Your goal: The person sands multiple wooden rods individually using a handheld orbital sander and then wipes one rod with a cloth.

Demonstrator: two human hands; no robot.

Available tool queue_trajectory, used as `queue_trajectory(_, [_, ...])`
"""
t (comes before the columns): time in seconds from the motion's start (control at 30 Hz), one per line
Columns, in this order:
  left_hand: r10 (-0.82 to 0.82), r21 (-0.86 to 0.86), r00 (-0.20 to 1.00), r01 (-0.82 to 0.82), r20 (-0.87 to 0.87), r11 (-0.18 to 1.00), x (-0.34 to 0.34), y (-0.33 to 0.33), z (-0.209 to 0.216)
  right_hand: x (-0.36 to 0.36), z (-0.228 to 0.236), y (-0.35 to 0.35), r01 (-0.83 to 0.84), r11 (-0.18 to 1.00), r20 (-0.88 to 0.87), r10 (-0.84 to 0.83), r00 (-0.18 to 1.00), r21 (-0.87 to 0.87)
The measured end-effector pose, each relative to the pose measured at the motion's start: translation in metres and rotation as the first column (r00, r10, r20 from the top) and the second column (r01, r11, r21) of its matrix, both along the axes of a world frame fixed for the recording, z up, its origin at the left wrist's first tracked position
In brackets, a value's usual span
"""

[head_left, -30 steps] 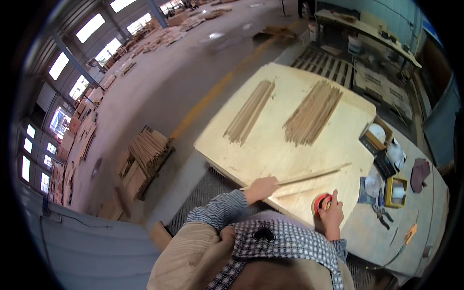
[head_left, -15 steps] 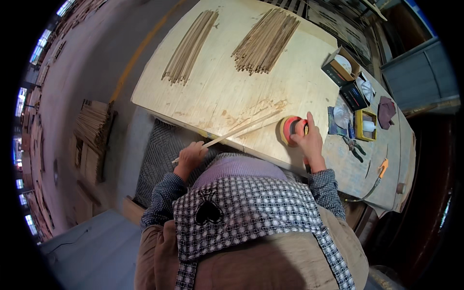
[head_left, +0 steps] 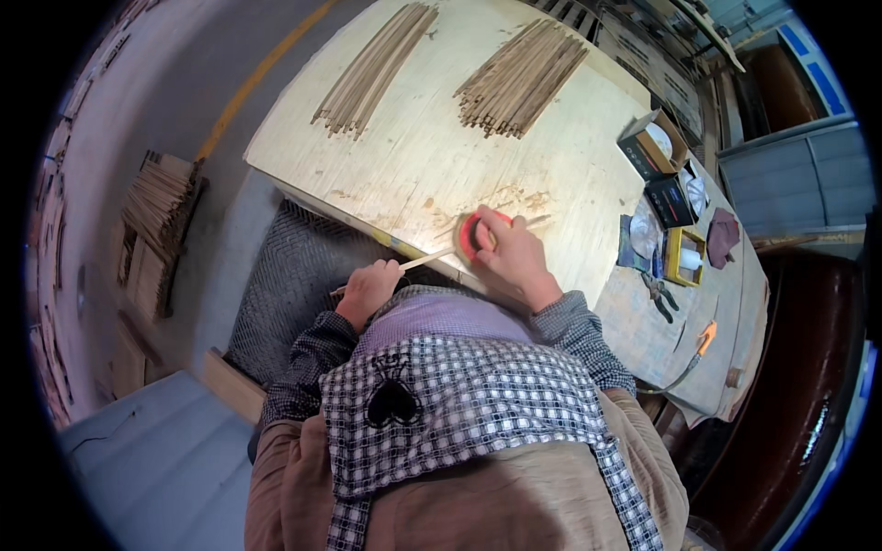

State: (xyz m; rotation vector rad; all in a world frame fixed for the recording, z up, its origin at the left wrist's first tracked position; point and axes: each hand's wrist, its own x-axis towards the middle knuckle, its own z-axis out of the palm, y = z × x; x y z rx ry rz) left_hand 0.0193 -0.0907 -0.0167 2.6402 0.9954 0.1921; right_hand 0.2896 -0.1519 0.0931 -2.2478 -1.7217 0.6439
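Note:
My left hand is closed around one end of a thin pale wooden strip at the table's front edge. The strip slants up to the right across the worktable. My right hand grips a round red and black hand sander, which sits over the strip and hides part of it. Beyond the sander the far end of the strip shows faintly. Light brown dust marks lie on the tabletop just behind the tool.
Two bundles of brown wooden strips, a thinner one and a thicker one, lie at the back. To the right are open boxes of discs, a yellow tray, pliers and an orange-handled air blow gun. Stacked wood stands left.
My right hand has moved left with the sander, from beside the strip onto it. My left hand still holds the strip's near end. The view has shifted slightly.

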Motion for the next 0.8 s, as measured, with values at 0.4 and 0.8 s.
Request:
queue_trajectory(0.4, [0.041, -0.045, 0.997, -0.044, -0.070, 0.998, 0.004, 0.005, -0.012, 0.009, -0.024, -0.007, 0.032, 0.999, 0.066, -0.035, 0.997, 0.039])
queue_trajectory(0.8, [0.051, -0.029, 0.998, -0.052, -0.023, 0.998, -0.013, 0.004, -0.009, 0.027, -0.006, -0.008, 0.184, 0.976, 0.021, -0.187, 0.982, 0.113])
